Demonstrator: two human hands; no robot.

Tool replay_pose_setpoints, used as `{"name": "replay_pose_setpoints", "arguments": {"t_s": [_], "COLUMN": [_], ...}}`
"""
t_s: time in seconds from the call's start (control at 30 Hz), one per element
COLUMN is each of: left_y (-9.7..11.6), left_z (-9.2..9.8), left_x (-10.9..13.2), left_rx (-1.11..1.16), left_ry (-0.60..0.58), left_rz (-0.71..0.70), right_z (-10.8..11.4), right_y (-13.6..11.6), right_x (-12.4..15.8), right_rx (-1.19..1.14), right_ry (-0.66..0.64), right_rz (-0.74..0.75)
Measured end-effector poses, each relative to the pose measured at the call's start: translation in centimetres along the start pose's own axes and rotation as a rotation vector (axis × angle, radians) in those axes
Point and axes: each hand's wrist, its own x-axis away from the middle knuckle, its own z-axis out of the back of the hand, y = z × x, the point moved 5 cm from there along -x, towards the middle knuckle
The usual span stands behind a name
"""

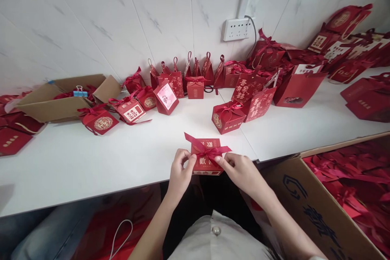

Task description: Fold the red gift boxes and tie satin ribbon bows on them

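A red gift box [202,167] with gold lettering sits at the table's front edge, straight ahead of me. Across its top lies a dark red ribbon [208,152] tied in a bow, one tail sticking out to the upper left. My left hand [182,170] is at the box's left side, thumb and forefinger pinched on the bow's left part. At the right, my right hand [239,170] pinches the ribbon between thumb and fingers, just beside the knot. Exactly which loop or tail each hand grips is partly hidden by the fingertips.
Several red gift boxes [228,117] stand along the white table [146,154]. An open cardboard box [61,107] with a blue binder clip [80,92] is at the left. A large carton [317,207] full of red boxes stands low at the right. A power strip [239,29] is on the wall.
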Motion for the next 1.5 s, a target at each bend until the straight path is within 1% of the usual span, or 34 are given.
{"name": "replay_pose_setpoints", "arguments": {"t_s": [0.1,0.2,0.3,0.37,0.47,0.53,0.6,0.7,0.77,0.87,1.0,1.1,1.23,1.33,1.43,1.47,1.5], "left_y": [0.0,-0.1,-0.2,-0.4,-0.6,-0.9,-1.3,-1.5,-1.5,-1.4,-1.5,-1.5,-1.3,-1.3,-1.3,-1.3,-1.1], "left_z": [-0.1,-0.3,-0.3,-0.3,-0.2,-0.3,-0.4,-0.5,-0.5,-0.6,-0.6,-0.5,-0.6,-1.0,-1.1,-1.0,-0.9], "left_x": [-0.1,0.0,0.1,0.0,-0.1,-0.1,-0.2,-0.3,-0.3,-0.4,-0.5,-0.5,-0.4,-0.2,-0.1,-0.1,-0.1], "left_rx": [0.023,0.04,0.046,0.057,0.08,0.11,0.154,0.195,0.203,0.218,0.218,0.208,0.168,0.171,0.19,0.185,0.176], "left_ry": [-0.011,-0.031,-0.033,-0.024,-0.02,-0.027,-0.032,-0.026,-0.027,-0.049,-0.08,-0.06,0.016,0.062,0.107,0.114,0.113], "left_rz": [0.027,0.045,0.059,0.069,0.075,0.09,0.109,0.105,0.087,0.077,0.089,0.091,0.051,0.068,0.091,0.088,0.082], "right_z": [-0.9,-1.1,-1.3,-1.4,-1.7,-2.0,-2.5,-3.5,-4.1,-4.7,-4.8,-4.9,-5.5,-5.7,-5.2,-4.7,-4.0], "right_y": [0.4,0.6,0.8,1.0,1.1,1.4,2.0,3.3,4.1,4.8,4.9,5.1,5.3,5.3,5.3,5.3,5.4], "right_x": [0.8,1.0,1.1,1.0,0.6,0.2,-0.2,-0.7,-0.9,-1.0,-1.2,-1.3,-1.4,-1.6,-1.7,-1.8,-1.8], "right_rx": [-0.022,0.006,0.041,0.011,-0.157,-0.322,-0.515,-0.797,-0.944,-1.103,-1.241,-1.292,-1.349,-1.389,-1.308,-1.246,-1.174], "right_ry": [0.035,0.065,0.008,-0.056,-0.174,-0.252,-0.293,-0.247,-0.205,-0.2,-0.221,-0.216,-0.203,-0.178,-0.206,-0.215,-0.193], "right_rz": [-0.015,-0.031,-0.048,-0.044,-0.016,-0.008,-0.016,-0.037,-0.071,-0.121,-0.142,-0.153,-0.163,-0.159,-0.151,-0.14,-0.118]}}
